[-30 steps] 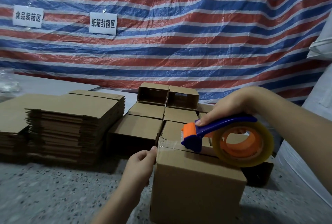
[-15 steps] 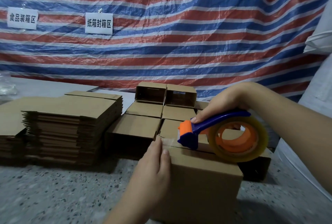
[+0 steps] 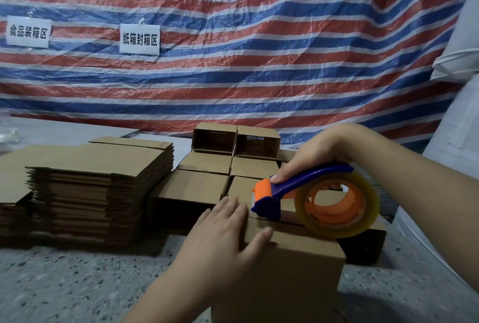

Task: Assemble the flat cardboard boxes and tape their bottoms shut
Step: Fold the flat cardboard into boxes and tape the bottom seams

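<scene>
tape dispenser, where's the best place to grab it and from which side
Grip the tape dispenser by its curved blue handle, coming from above and the right, as the right hand does now. The handle arches over the tape roll, keeping fingers clear of the serrated cutter at its orange front.

An upright brown cardboard box [image 3: 293,270] stands near, centre; a stack of flat brown cardboard blanks [image 3: 98,193] lies left; assembled brown boxes [image 3: 207,167] sit beyond.

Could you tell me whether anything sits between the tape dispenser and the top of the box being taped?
Nothing visible does. The tape dispenser, gripped by the right hand, already rests on the box; the left hand lies flat beside its cutter end.
</scene>
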Available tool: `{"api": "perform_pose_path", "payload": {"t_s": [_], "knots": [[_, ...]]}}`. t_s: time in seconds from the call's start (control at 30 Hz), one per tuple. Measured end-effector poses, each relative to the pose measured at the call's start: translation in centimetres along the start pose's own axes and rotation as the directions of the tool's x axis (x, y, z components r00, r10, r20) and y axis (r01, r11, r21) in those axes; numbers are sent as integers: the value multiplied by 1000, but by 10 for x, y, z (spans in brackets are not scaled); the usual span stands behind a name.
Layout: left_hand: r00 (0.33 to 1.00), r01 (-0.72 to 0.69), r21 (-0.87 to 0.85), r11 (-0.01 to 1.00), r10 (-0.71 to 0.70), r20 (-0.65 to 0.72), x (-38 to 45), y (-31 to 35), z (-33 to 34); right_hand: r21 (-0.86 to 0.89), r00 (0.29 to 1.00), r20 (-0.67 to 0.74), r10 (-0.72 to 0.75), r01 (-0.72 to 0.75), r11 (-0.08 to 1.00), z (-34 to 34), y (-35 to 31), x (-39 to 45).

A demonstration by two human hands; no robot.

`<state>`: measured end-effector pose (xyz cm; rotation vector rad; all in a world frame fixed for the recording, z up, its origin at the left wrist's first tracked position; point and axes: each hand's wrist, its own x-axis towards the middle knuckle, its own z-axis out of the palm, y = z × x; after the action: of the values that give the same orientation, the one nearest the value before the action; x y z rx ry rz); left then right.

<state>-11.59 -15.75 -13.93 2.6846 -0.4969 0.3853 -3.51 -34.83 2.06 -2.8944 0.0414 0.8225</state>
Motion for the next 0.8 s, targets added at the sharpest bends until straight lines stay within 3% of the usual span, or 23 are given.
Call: {"api": "perform_pose_path", "payload": {"t_s": [0.23, 0.57, 0.8], "knots": [[998, -39, 197, 980, 28, 56, 3, -5, -3, -58, 999, 10, 30, -30, 998, -6, 0, 2], [997, -66, 236, 970, 54, 56, 1, -6, -2, -123, 982, 45, 184, -177, 976, -2, 65, -17], [978, -173, 321, 931, 124, 167, 5, 4, -16, -125, 988, 40, 152, -146, 981, 8, 65, -12]]}}
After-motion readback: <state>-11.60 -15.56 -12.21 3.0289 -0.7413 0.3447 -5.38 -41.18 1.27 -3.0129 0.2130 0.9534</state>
